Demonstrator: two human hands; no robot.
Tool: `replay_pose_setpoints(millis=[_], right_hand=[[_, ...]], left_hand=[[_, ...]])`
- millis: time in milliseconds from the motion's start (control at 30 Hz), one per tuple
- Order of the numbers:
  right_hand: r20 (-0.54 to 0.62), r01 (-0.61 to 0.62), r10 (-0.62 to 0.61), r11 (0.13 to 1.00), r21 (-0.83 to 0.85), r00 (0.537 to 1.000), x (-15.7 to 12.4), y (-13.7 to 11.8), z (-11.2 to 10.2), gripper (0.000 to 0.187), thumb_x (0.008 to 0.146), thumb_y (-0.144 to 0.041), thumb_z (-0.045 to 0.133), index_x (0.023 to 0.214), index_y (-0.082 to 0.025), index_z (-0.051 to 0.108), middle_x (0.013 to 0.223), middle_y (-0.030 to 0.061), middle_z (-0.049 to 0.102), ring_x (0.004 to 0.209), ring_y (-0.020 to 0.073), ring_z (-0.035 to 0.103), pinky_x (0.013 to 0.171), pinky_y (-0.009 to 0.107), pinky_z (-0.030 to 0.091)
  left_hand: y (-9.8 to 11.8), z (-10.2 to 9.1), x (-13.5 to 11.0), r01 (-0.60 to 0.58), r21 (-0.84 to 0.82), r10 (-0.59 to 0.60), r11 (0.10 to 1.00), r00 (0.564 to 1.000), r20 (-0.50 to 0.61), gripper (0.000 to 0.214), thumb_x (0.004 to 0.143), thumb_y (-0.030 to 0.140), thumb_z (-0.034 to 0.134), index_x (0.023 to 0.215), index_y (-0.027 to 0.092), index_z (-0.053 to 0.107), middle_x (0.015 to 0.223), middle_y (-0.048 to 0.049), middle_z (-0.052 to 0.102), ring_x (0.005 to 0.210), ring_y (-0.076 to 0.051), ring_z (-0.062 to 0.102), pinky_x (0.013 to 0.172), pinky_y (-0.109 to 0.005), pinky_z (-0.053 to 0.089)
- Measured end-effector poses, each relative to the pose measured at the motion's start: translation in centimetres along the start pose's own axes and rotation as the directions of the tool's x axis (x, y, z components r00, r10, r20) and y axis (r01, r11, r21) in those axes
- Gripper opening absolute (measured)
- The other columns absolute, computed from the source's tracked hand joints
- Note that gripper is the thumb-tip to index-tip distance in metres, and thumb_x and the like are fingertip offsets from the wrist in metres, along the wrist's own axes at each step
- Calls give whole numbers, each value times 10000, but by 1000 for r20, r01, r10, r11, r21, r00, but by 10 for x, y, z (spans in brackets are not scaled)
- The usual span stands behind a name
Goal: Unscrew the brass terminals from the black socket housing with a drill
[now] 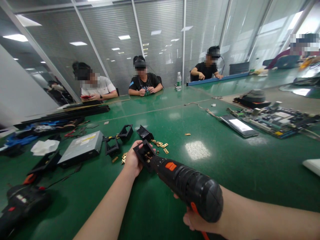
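My left hand (133,161) is closed around the side of a black plastic box-shaped frame (140,150) with brass-coloured parts inside it. In my right hand (198,220) is a black and orange power drill (183,180), gripped by its handle below the body. The drill's front end points into the frame's opening, and the exact contact of its tip is hard to make out. Small brass plates (160,144) lie just beyond my left hand and to its left. Near them rest more black frames (111,146), one of them tipped over (145,132).
To the left lie a silver disc drive (81,148), a crumpled white tissue (45,146) and another power tool (23,200). A phone (238,126) and circuit boards (280,118) are at the right. Several people sit across the green table (160,115), near a water bottle (178,81).
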State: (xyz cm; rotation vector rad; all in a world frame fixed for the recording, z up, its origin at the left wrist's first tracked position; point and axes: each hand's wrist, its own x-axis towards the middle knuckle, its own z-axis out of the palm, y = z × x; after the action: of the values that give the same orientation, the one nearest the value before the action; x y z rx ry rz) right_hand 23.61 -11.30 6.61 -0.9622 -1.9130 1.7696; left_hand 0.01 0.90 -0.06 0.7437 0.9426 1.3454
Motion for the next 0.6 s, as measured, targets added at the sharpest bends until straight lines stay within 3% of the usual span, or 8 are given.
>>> replay_pose_setpoints(millis=[100,300,500,600], right_hand=[[-25,-25,25,1000,7,999,-1,3,-2,321,690,-105,617,993,-191,554,693,-34,540,616,112,518,555,209,455],[-60,130,-132,991,-32,989,1,-8,-19,152,669,-133,657,742,-160,526,699,-31,521,624,92,459,545,190,419],[-16,-108,109,992,67,994,7,5,-29,225,636,-126,706,770,-144,526,629,-41,542,542,100,555,492,197,471],[-29,-37,37,999,-9,999,7,8,-29,230,706,-237,719,828,-141,550,646,-40,539,520,97,557,481,204,476]], left_hand=[[-2,-2,2,-64,15,64,998,998,7,218,725,204,654,889,220,512,824,-41,695,739,-280,707,669,-433,561],[-5,-2,6,-40,-11,39,999,996,-77,262,837,437,595,929,200,534,814,-74,692,719,-286,705,661,-460,564],[-5,-2,5,-56,-103,50,993,997,-62,392,873,556,500,906,171,565,877,-127,711,830,-315,708,700,-466,562],[-3,-2,2,-44,-157,39,987,999,-34,375,864,532,520,908,166,590,883,-123,715,840,-317,707,717,-469,559]])
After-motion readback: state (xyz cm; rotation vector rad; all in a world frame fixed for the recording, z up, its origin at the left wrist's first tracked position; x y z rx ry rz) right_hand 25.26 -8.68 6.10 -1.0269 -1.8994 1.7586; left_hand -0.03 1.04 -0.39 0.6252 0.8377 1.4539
